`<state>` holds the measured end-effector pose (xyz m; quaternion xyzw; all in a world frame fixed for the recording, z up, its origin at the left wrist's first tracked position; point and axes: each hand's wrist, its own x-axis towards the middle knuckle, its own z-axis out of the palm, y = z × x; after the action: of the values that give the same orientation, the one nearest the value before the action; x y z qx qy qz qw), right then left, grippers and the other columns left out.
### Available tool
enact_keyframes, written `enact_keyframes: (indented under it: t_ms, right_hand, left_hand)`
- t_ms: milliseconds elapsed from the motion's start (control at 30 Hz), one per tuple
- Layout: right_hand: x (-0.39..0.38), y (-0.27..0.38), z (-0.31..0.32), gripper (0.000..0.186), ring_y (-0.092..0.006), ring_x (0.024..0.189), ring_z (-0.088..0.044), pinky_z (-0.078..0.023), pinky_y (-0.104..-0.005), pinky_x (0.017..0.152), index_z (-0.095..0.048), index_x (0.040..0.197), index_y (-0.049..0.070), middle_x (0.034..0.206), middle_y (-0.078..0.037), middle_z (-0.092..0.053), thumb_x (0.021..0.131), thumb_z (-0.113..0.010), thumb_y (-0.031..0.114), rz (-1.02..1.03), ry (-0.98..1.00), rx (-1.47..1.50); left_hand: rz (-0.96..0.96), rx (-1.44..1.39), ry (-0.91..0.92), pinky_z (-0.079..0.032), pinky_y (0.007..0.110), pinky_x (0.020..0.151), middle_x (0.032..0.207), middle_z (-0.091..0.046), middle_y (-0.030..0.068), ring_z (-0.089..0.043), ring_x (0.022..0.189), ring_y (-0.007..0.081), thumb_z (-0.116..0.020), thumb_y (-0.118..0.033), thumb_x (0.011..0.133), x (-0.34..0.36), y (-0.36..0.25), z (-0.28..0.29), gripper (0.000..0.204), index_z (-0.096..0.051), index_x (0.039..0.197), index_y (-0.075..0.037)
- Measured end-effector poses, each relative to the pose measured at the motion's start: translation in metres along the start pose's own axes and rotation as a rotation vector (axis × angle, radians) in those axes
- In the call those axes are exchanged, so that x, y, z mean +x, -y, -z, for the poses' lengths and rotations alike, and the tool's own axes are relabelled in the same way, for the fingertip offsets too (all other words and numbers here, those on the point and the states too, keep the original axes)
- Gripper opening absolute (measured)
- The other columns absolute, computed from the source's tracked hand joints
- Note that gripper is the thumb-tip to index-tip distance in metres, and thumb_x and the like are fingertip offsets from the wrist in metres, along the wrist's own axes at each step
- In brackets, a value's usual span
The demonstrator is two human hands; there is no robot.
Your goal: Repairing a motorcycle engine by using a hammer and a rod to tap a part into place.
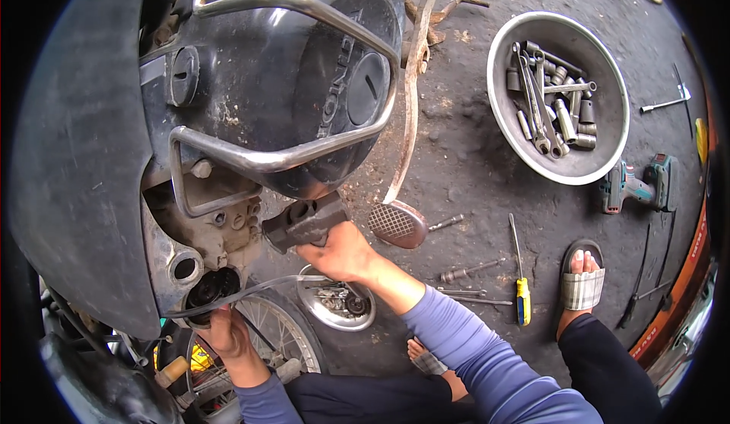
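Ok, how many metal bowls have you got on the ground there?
2. The large bowl of sockets and wrenches sits upper right, beside the cordless drill. The small bowl of small parts lies under the right hand. The motorcycle may hide others.

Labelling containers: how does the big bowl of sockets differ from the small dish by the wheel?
The big metal bowl sits on open ground at upper right, holding wrenches and sockets; the small metal dish lies under the right hand, partly hidden, holding small parts. Both are round, shiny metal.

Flat, even daylight, soft shadows. Mild glare on the engine cover (304,66). Heavy fisheye bending, black vignette at corners; centre sharp.
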<state>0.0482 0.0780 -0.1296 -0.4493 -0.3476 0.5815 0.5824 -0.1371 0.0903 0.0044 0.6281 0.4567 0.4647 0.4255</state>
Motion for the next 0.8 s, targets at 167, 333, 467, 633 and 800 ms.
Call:
enact_keyframes:
  t_ms: [167,333,467,633,800]
  right_hand:
    - [-0.002,0.004,-0.001,0.026,-0.0202,0.09,-0.062,-0.048,-0.0333,0.081,-0.063,0.1,0.0,0.096,-0.012,-0.066,0.078,-0.065,0.012,-0.167,-0.065,0.146]
    - [-0.004,-0.007,-0.012,0.023,-0.0206,0.088,-0.062,-0.048,-0.0342,0.079,-0.062,0.096,0.0,0.092,-0.012,-0.066,0.076,-0.064,0.011,-0.142,-0.064,0.05]
    - [-0.002,0.01,-0.008,0.022,-0.0209,0.086,-0.063,-0.049,-0.0338,0.078,-0.062,0.096,0.0,0.092,-0.011,-0.066,0.077,-0.064,0.012,-0.134,-0.097,0.102]
    - [-0.005,-0.006,-0.005,0.026,-0.0208,0.086,-0.064,-0.049,-0.0331,0.078,-0.063,0.099,0.0,0.091,-0.012,-0.068,0.076,-0.064,0.011,-0.077,-0.092,-0.009]
    - [-0.006,0.006,-0.008,0.023,-0.0211,0.086,-0.064,-0.049,-0.034,0.078,-0.063,0.095,0.0,0.089,-0.012,-0.066,0.075,-0.065,0.013,0.016,-0.117,-0.094]
  left_hand:
    - [0.003,0.005,0.024,-0.04,0.039,0.1,0.119,-0.055,0.0111,-0.055,0.11,0.0254,-0.057,-0.001,0.073,-0.001,0.002,0.005,0.056,-0.045,0.128,-0.001]
    - [0.002,0.013,0.042,-0.039,0.04,0.1,0.12,-0.055,0.0114,-0.054,0.111,0.0261,-0.056,0.0,0.073,0.001,-0.001,-0.001,0.058,-0.044,0.129,-0.001]
    - [-0.019,0.015,0.017,-0.039,0.04,0.101,0.121,-0.054,0.012,-0.053,0.112,0.0261,-0.055,-0.001,0.072,0.001,-0.002,-0.004,0.059,-0.043,0.13,-0.001]
    - [-0.023,-0.028,0.001,-0.044,0.042,0.096,0.115,-0.059,0.0149,-0.059,0.104,0.028,-0.057,-0.001,0.072,0.004,-0.006,-0.018,0.049,-0.052,0.12,0.005]
    - [-0.017,-0.031,0.01,-0.044,0.042,0.096,0.112,-0.061,0.0156,-0.06,0.104,0.028,-0.059,-0.004,0.072,0.003,-0.005,-0.015,0.047,-0.054,0.117,0.006]
